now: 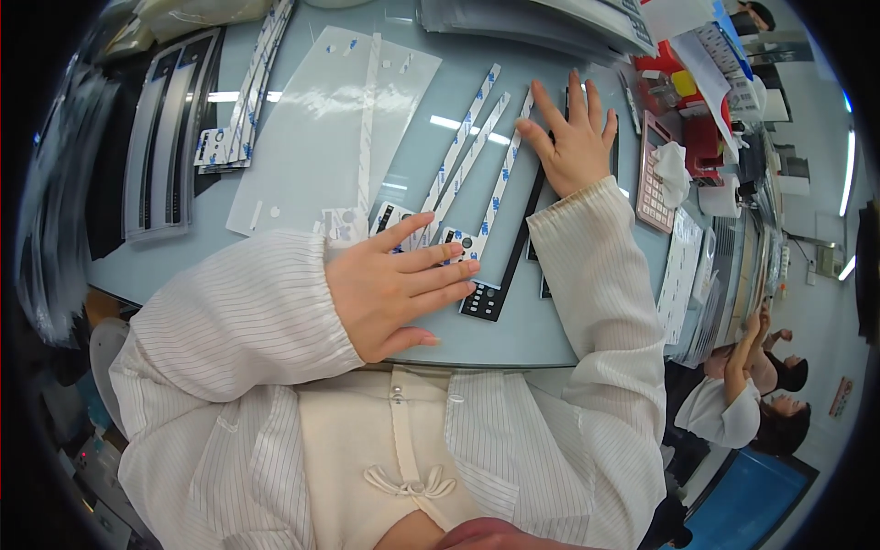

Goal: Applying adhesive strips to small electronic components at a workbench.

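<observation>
My left hand (390,289) lies flat with its fingers spread, over the wide near ends of the white L-shaped adhesive-backed strips. One such strip (501,188) with blue marks runs from its fingertips to my right hand. My right hand (576,147) is spread too, its thumb and index finger by that strip's far end. Under and beside this strip is a black L-shaped panel (521,240) with small holes at its near end. Two more white strips (463,137) lie just left. Whether either hand presses down, I cannot tell.
Left of the strips lies a translucent sheet (302,119) with one strip on it. A bundle of strips (252,92) and grey-black panels (170,137) are farther left. Stacked sheets (541,27) are at the back. A pink calculator (654,179) stands right; two people (733,403) are beyond.
</observation>
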`<move>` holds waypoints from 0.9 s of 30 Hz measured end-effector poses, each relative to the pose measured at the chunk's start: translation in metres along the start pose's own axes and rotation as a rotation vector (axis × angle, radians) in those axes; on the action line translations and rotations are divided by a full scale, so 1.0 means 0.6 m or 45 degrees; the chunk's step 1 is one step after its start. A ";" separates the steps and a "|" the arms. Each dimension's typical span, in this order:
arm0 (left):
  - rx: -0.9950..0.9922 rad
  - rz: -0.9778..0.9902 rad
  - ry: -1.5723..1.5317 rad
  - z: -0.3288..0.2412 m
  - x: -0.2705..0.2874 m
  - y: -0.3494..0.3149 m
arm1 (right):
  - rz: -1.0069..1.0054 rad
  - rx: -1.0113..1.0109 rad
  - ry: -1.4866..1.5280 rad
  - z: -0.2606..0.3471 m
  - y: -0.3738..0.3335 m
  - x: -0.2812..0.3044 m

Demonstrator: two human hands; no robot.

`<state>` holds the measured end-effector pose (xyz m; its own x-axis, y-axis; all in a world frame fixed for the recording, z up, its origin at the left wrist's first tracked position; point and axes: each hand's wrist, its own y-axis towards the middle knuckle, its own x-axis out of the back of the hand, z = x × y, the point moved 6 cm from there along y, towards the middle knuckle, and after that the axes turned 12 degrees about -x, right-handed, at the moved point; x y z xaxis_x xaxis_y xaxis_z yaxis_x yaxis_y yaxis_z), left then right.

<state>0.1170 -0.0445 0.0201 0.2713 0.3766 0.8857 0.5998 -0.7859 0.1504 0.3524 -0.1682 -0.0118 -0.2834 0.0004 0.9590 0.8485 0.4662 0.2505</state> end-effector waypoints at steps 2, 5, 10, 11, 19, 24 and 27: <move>0.012 -0.012 0.067 -0.001 0.003 0.001 | -0.070 0.027 0.021 0.006 -0.008 0.014; -0.055 -0.082 0.064 -0.007 0.016 0.001 | -0.085 0.097 0.352 0.017 -0.043 0.072; -0.007 -0.182 0.118 -0.013 0.038 -0.023 | -0.015 0.186 0.522 0.027 -0.098 0.149; 0.017 -0.223 0.134 -0.014 0.051 -0.030 | -0.018 0.199 0.552 0.023 -0.109 0.154; 0.537 -0.165 0.286 0.054 0.103 -0.182 | -0.036 0.056 0.759 -0.032 -0.179 0.160; 0.490 -0.305 0.515 0.044 0.086 -0.210 | -0.048 0.005 0.915 -0.012 -0.187 0.168; 0.431 -0.390 0.522 0.034 0.092 -0.201 | -0.086 0.075 0.935 0.025 -0.186 0.182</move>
<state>0.0748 0.0811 0.0422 -0.2227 0.2884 0.9312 0.8289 -0.4468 0.3366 0.2202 -0.2069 0.0632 0.0551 -0.6123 0.7887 0.8087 0.4907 0.3244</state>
